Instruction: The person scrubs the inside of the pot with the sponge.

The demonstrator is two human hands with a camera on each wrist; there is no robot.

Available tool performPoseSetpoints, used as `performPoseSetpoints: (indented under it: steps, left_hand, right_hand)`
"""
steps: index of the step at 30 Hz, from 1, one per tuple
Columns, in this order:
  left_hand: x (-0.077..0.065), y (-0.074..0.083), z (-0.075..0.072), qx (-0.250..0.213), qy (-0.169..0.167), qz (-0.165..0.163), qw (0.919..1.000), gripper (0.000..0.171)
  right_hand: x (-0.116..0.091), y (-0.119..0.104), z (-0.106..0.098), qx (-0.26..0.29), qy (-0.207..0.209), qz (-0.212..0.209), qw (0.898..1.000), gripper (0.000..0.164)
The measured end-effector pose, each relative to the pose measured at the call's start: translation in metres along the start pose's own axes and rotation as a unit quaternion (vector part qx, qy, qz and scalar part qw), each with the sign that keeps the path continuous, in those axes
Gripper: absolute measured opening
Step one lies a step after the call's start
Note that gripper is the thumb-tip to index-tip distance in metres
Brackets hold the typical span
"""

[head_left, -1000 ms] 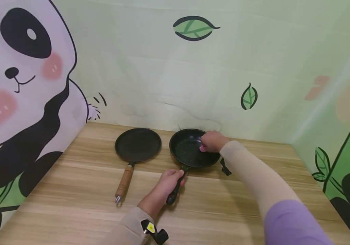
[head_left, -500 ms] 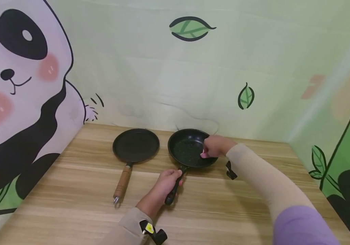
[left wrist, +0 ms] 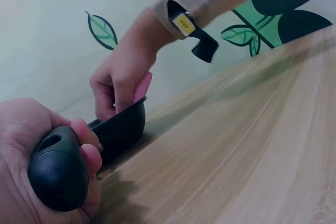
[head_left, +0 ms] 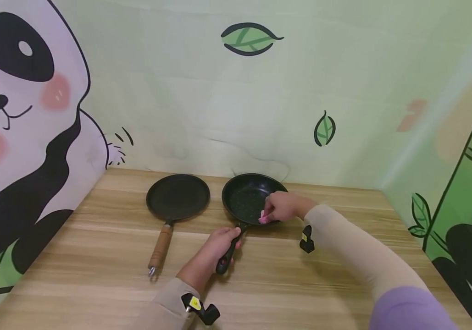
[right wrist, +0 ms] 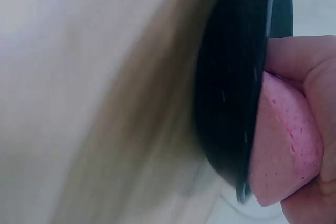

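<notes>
A deep black frying pan [head_left: 241,197] stands on the wooden table, its handle pointing toward me. Its black handle [left wrist: 59,174] is wrapped by the fingers of my left hand [head_left: 216,246]. Inside the near right part of the pan, my right hand [head_left: 284,206] pinches a pink sponge [right wrist: 289,140] between thumb and fingers. The right wrist view shows the sponge close up, rising above the pan's rim, its lower part hidden behind the pan wall. To the left lies a flat black crepe pan [head_left: 178,197] with a brown wooden handle [head_left: 160,247].
The wood-grained table [head_left: 108,233] runs back to a pale green wall cloth [head_left: 178,91] printed with leaves, bamboo and a panda [head_left: 21,114]. Black camera mounts [head_left: 200,310] are strapped to both wrists.
My right hand has moved the sponge from the pan's right inner side toward me, near the handle end. The left hand keeps its grip. The head view has shifted slightly right.
</notes>
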State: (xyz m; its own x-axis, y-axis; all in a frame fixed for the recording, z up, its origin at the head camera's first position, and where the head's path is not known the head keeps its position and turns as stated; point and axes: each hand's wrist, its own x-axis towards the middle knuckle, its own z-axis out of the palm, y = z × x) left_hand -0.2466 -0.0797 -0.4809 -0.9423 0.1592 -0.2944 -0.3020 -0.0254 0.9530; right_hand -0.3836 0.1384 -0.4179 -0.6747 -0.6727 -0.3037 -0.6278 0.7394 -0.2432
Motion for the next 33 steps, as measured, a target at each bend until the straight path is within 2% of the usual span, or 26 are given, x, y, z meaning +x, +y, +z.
performPoseSetpoints:
  steps: [4,6,10,15,19,24,27,30,33]
  left_hand:
    - [0.002,0.001,-0.002,-0.024,-0.023,-0.017,0.9993,0.027]
    - [0.003,0.001,-0.004,-0.031,-0.031,-0.027,0.9987,0.025]
    - [0.005,0.002,-0.005,-0.038,-0.04,-0.038,0.9977,0.023]
    - [0.005,0.002,-0.006,-0.05,-0.055,-0.041,0.9964,0.02]
    - [0.005,0.002,-0.007,-0.057,-0.064,-0.033,0.9958,0.019]
    - [0.004,0.0,-0.006,-0.056,-0.068,-0.023,0.9958,0.019]
    - [0.003,-0.001,-0.004,-0.051,-0.07,-0.016,0.9961,0.02]
    - [0.002,-0.002,-0.004,-0.048,-0.058,-0.011,0.9971,0.021]
    - [0.0,-0.002,-0.005,-0.04,-0.031,-0.004,0.9987,0.024]
  right_hand:
    - [0.002,-0.013,0.008,0.017,0.045,-0.068,0.997,0.015]
    - [0.005,-0.02,0.011,0.016,0.066,-0.089,0.994,0.013]
    - [0.017,-0.031,0.014,0.007,0.089,-0.087,0.992,0.013]
    - [0.04,-0.043,0.019,-0.011,0.108,-0.025,0.994,0.017]
    - [0.06,-0.049,0.021,-0.012,0.133,0.023,0.991,0.02]
    - [0.08,-0.044,0.024,-0.015,0.18,0.084,0.98,0.028]
    - [0.086,-0.036,0.025,-0.014,0.202,0.12,0.972,0.028]
    - [0.088,-0.031,0.023,-0.016,0.209,0.13,0.969,0.025]
    - [0.088,-0.03,0.02,-0.014,0.206,0.113,0.972,0.026]
